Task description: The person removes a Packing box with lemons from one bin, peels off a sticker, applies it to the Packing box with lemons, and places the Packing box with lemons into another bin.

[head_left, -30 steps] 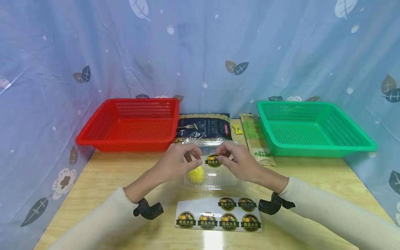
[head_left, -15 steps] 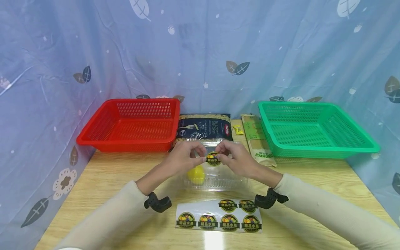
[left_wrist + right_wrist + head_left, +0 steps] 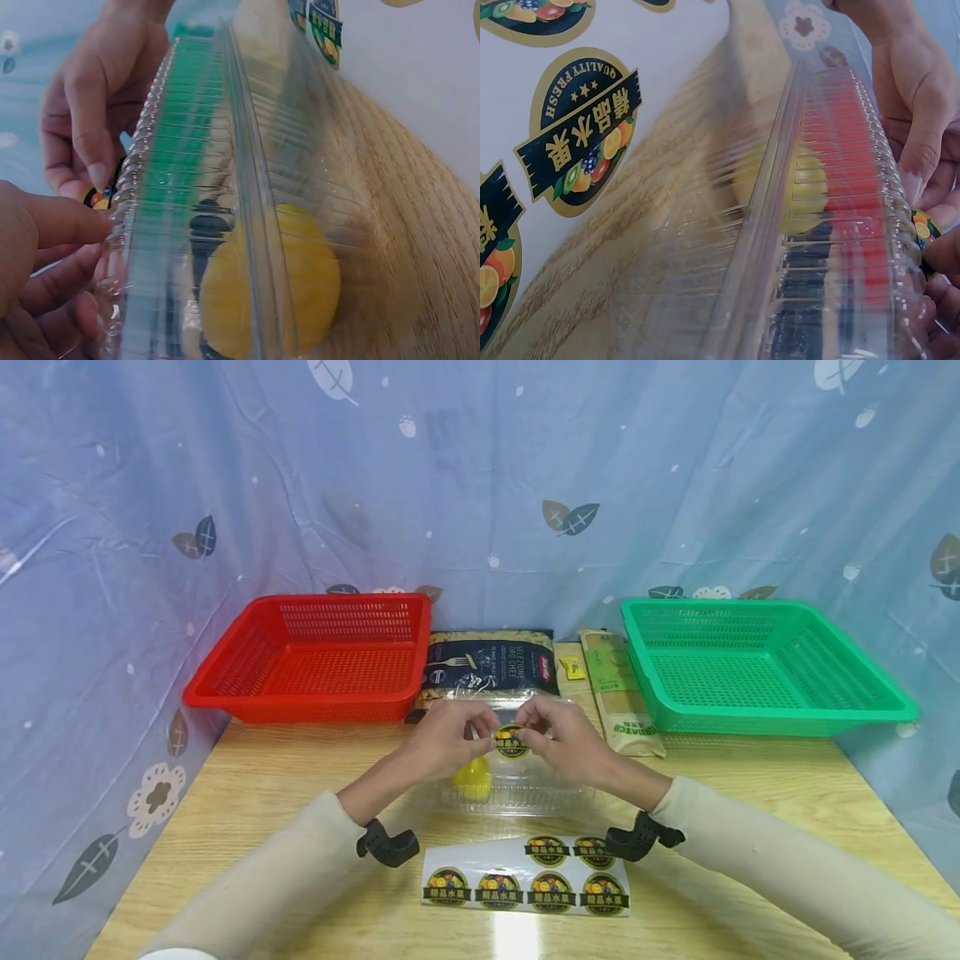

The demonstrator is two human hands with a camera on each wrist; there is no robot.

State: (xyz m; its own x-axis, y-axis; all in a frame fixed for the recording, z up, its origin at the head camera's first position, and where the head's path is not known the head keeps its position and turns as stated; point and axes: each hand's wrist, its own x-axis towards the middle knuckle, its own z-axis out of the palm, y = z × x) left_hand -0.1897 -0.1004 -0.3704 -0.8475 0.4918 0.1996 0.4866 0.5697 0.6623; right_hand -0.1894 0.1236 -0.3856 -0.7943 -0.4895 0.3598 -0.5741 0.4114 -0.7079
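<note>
A round black-and-gold sticker (image 3: 511, 741) with a fruit picture is held close over the lid of a clear plastic clamshell box (image 3: 525, 799). My left hand (image 3: 448, 737) pinches its left edge between thumb and fingers, and my right hand (image 3: 567, 742) pinches the right edge. Inside the box, at the left, lies a yellow lemon-like fruit (image 3: 472, 779), also visible through the ribbed wall in the left wrist view. In the right wrist view the sticker (image 3: 924, 232) is partly hidden behind the fingers at the lid's edge.
A white sheet of matching stickers (image 3: 487, 852) lies in front of the box. Behind it are a dark pasta bag (image 3: 491, 664), a small yellow packet (image 3: 572, 668) and a green-and-tan package (image 3: 618, 693). A red basket (image 3: 300, 700) stands left, a green basket (image 3: 757, 720) right.
My left hand has moved right to the sticker's left edge and now pinches it. The right hand keeps its pinch, with the sticker almost in the same place above the lid.
</note>
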